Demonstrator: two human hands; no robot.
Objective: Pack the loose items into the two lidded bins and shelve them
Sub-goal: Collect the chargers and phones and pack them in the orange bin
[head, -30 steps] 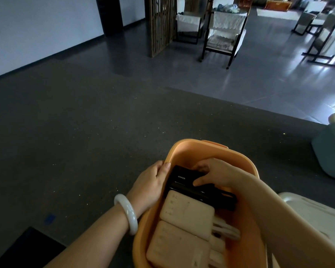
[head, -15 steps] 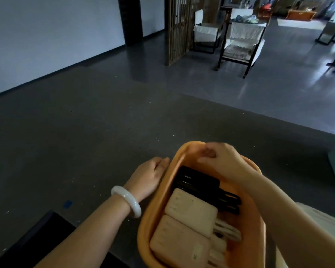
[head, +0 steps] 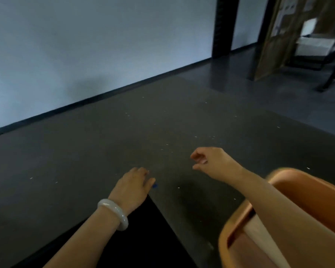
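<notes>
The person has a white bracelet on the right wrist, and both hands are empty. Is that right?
Not quite. The head view shows the white bracelet on the left wrist, just behind the left hand. The wrist of the right hand is bare. Both hands are empty, as you said.

Left hand [head: 132, 187] flat, right hand [head: 211, 161] loosely curled, both empty above dark floor [head: 104, 142]; orange bin [head: 228, 229] lower right, blurred.

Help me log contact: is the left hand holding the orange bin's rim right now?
No, the left hand is over the dark floor, holding nothing, apart from the orange bin at lower right.
</notes>
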